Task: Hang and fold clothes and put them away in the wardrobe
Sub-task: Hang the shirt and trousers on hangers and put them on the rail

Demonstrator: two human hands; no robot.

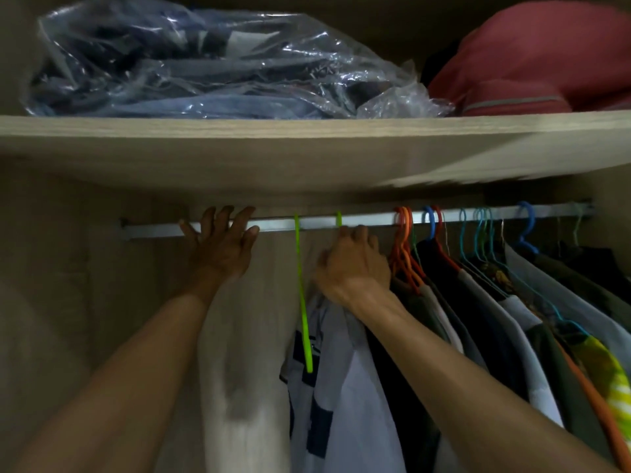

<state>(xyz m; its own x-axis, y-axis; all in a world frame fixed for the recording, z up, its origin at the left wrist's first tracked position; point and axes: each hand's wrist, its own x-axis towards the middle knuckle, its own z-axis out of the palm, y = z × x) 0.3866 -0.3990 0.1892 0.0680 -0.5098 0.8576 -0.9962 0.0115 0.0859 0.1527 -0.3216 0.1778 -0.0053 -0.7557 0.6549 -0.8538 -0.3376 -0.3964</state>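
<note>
A metal hanging rail runs across the wardrobe under a wooden shelf. My left hand reaches up with spread, straight fingers touching the rail's left part. My right hand grips the neck of a lime-green hanger hooked on the rail, with a white and blue garment hanging below it. A second lime-green hanger hangs empty from the rail between my hands. A pale cream garment hangs under my left forearm.
Several shirts on orange, blue and teal hangers crowd the rail's right half. The wooden shelf above holds a clear plastic bag of dark clothes and a red bundle. The wardrobe's left wall stands near the rail's end.
</note>
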